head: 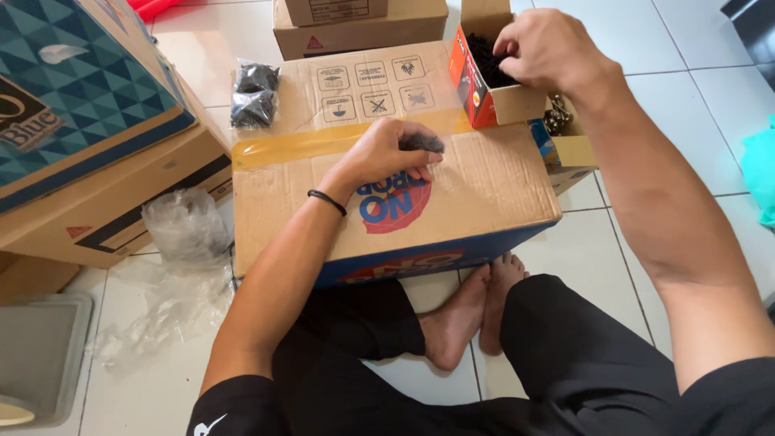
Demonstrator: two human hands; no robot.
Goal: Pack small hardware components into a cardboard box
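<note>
Small box on big carton; bags left.

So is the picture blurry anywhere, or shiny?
In the head view, most things look sharp; the left hand on the big cardboard box is clear. The yellow tape and the white floor tiles shine softly. The right hand in the small box looks slightly soft.
</note>
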